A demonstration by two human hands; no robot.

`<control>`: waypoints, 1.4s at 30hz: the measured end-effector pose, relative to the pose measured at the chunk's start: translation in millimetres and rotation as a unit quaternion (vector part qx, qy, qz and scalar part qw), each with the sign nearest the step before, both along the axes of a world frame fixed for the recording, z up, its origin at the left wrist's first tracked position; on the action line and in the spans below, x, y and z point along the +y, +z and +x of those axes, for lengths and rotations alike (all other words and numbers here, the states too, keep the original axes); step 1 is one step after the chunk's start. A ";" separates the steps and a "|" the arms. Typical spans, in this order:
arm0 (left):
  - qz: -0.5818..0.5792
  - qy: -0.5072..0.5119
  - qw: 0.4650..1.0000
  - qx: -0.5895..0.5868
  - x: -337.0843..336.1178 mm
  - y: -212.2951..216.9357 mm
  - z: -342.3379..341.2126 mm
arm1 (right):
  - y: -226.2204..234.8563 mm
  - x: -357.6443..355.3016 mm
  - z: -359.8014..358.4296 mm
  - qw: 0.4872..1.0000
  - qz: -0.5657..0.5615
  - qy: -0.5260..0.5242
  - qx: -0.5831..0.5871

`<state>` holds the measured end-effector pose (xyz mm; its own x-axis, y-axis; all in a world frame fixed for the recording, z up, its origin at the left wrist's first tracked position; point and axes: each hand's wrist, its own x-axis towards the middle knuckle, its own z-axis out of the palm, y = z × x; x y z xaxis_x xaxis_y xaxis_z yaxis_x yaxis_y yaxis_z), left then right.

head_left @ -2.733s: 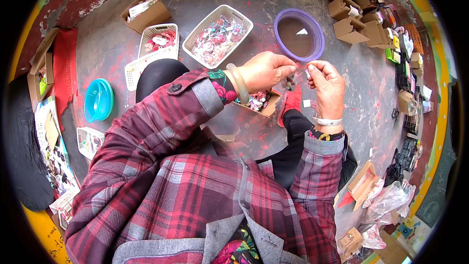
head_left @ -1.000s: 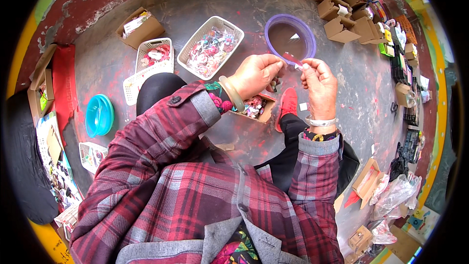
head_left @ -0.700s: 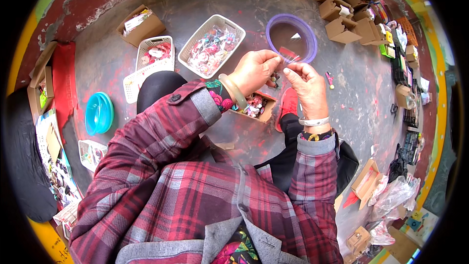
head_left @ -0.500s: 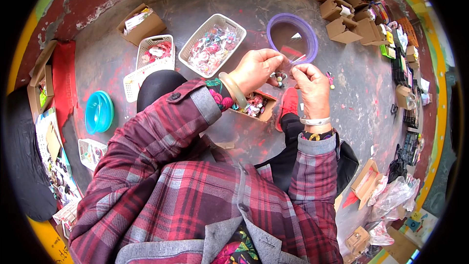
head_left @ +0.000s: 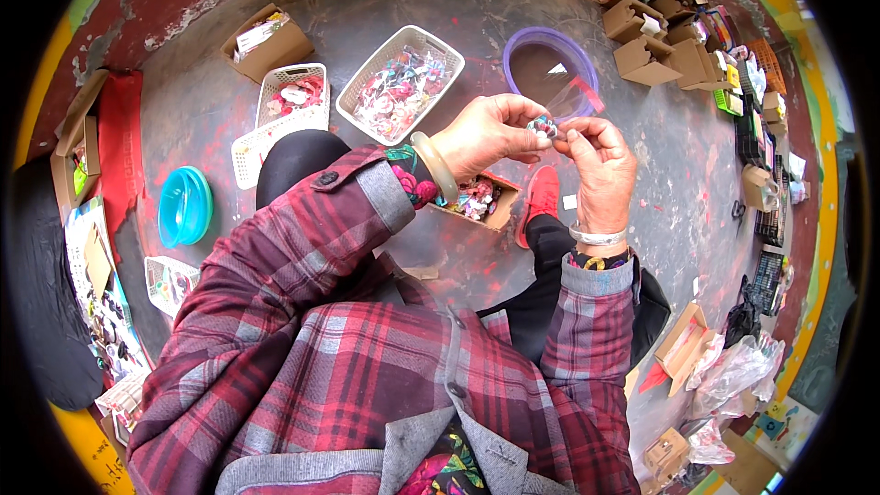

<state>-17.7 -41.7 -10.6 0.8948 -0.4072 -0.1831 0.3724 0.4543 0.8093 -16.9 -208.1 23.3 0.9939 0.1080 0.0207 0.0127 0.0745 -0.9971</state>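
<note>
Over the purple basin's near rim, my left hand (head_left: 490,136) is closed, thumb and fingers pinching a small bundle of teal, white and dark trinkets (head_left: 543,127). Close beside it on the right, my right hand (head_left: 600,165) is closed in a pinch on a small clear plastic bag (head_left: 576,103) with a red strip, which juts up and away from me. Whether the bundle lies inside the bag or against it, I cannot tell. Below my hands, partly hidden by my left wrist, a small cardboard box (head_left: 502,211) holds several colourful trinkets.
A white basket (head_left: 345,103) of colourful small pieces stands ahead, left of the purple basin (head_left: 510,60). Smaller white baskets (head_left: 243,151), a cardboard box (head_left: 280,48) and teal bowls (head_left: 185,206) lie farther left. Boxes and black crates (head_left: 768,270) line the right wall.
The trinket bundle has come up from below my fingers to between my fingertips. The bag's red strip has swung up and right. My right hand has shifted slightly right.
</note>
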 end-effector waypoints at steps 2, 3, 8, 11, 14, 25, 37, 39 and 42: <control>-0.003 0.005 1.000 -0.002 -0.6 0.1 0.2 | -2.1 -2.0 0.7 1.000 0.012 0.011 -0.006; -0.004 0.004 1.000 0.000 -0.3 -0.4 0.6 | -1.4 -1.5 0.6 1.000 0.012 0.005 0.007; 0.006 0.009 1.000 0.004 0.4 0.7 -0.2 | -1.0 -3.9 0.3 0.998 -0.019 -0.024 0.061; 0.039 0.021 0.999 -0.012 -0.6 -1.7 0.4 | -3.8 -4.6 -0.1 0.999 -0.022 -0.022 0.039; 0.100 0.030 0.994 -0.032 0.3 4.4 1.1 | -5.7 -5.5 0.1 0.998 -0.052 -0.022 0.008; 0.200 0.061 0.976 -0.062 3.3 8.3 2.8 | -5.8 -2.6 -1.3 0.987 -0.144 0.010 -0.065; -0.065 0.049 0.996 0.038 6.3 -5.2 7.7 | -9.0 -7.3 2.0 0.997 0.025 0.006 0.069; -0.079 0.038 0.995 0.049 7.9 -6.0 9.0 | -10.3 -8.2 2.8 0.996 0.028 0.016 0.080; -0.070 0.033 0.995 0.066 6.9 -2.3 7.5 | -10.4 -7.0 2.7 0.995 0.012 0.019 0.096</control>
<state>-10.2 -34.7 -12.9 0.8922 -0.3780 -0.2472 0.4373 0.5855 0.6826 -14.2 -215.1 13.0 0.9752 0.1465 -0.1661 -0.1810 0.0949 -0.9789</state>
